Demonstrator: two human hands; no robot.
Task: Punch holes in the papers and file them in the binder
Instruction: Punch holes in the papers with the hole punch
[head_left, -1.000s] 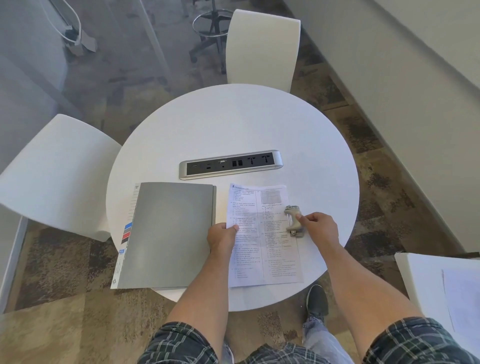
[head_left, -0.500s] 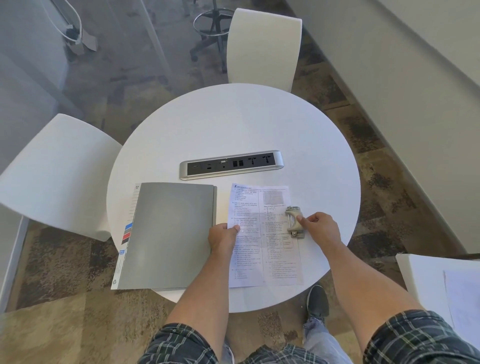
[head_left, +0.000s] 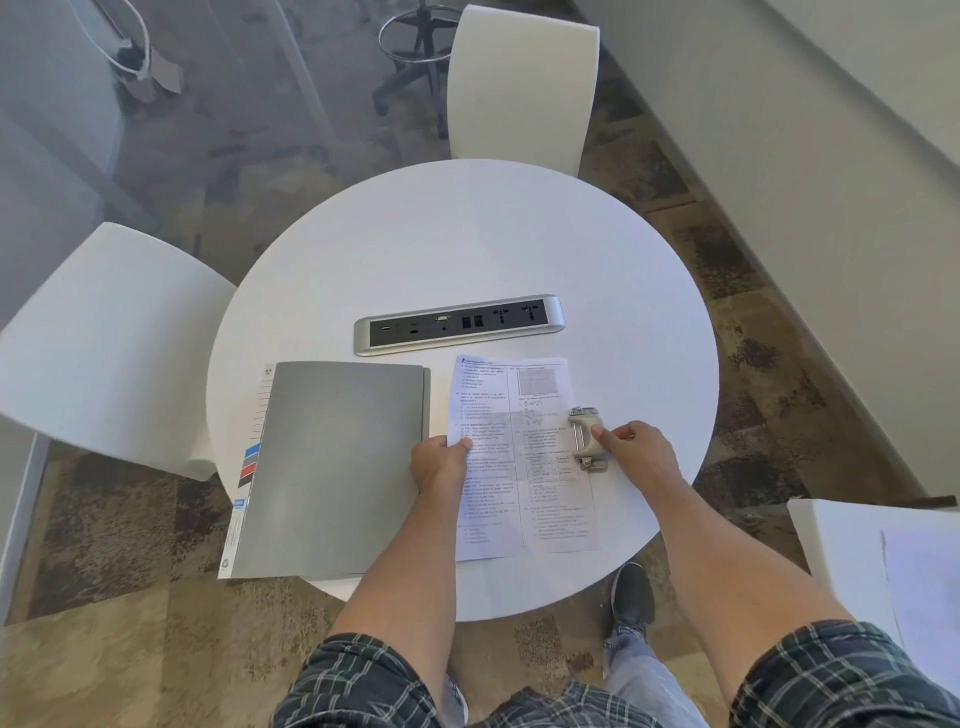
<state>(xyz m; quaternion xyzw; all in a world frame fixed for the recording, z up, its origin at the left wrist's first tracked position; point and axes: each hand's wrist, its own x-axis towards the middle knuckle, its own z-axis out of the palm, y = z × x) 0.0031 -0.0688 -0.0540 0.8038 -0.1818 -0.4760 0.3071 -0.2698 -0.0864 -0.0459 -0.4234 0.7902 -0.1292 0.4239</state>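
one round white table, two white chairs, patterned carpet

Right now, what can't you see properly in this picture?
Head view only:
- Paper: its print is too small and blurry to read.
- Hole punch: the right hand covers its right side, so whether the paper's edge sits in its slot stays hidden.
- Binder: closed, so its rings and contents are hidden.
- Left hand: its fingertips curl under the paper's edge.
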